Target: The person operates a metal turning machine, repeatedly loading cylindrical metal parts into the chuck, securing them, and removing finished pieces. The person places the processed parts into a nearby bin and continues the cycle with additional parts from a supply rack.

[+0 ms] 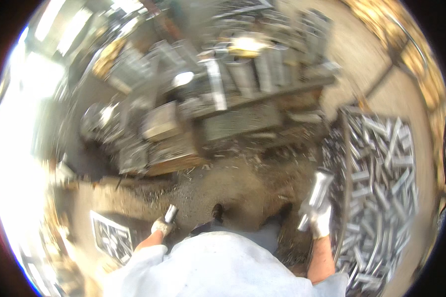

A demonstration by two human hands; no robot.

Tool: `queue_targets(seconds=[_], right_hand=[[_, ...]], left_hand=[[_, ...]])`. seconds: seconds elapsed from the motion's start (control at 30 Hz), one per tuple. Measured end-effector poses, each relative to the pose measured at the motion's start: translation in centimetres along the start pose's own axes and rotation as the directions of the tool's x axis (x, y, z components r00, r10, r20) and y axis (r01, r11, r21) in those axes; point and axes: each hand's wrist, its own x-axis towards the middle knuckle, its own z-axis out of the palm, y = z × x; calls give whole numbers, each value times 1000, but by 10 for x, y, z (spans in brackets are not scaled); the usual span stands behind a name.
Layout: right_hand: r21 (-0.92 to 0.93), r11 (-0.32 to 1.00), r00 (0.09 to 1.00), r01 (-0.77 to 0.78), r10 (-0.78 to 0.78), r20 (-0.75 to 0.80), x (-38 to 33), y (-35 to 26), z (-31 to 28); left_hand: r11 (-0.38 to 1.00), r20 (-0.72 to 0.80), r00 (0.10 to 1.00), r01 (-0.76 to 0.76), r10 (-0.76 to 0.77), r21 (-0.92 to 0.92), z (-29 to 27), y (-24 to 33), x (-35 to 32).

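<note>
My left hand (pixel 161 227), in a pale glove, is closed around a short shiny metal tube (pixel 171 213) that sticks up past the fingers. On the other side, my right hand (pixel 321 222), gloved in white, grips a larger shiny metal tube (pixel 320 189). A thinner metal piece (pixel 303 222) shows beside that hand; whether it is held too is hard to make out through the blur. Right of this hand stands a large bin (pixel 345 198) heaped with short metal tube pieces (pixel 376 183).
Ahead is a cluttered bench (pixel 262 101) with metal blocks and upright parts, blurred. Wooden boxes (pixel 176 153) stand left of centre. A white-edged tray (pixel 95 230) with metal pieces lies at the left. Scraps litter the floor (pixel 223 180). A metal frame (pixel 394 57) stands far right.
</note>
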Motion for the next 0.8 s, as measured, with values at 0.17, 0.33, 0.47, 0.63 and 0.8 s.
queue_targets(seconds=[0.17,0.33,0.47,0.63,0.8], right_hand=[[-203,932,846,299,-161,509,-32,-90,227],[-57,728,513,683,-423,747,-60,-120,444],[-201,629,548,751,-424,721,-61,-110,573],[-326,682,690,654,-363,626,-41,-80,634],[-229,258,340,939,-589,733,-22,-84,624]], left_hand=[[563,-322,911,-130,-257,-816,2,-91,85],[-177,-351,908,-394,-231,-902,-126,-139,119],[-154,-692,722,-686,-21,-711,-253,-124,130],[-39,-717,661,-729,221,-684,-330,-63,177],[189,-790,461,-887,404,-421,-337,-40,178]])
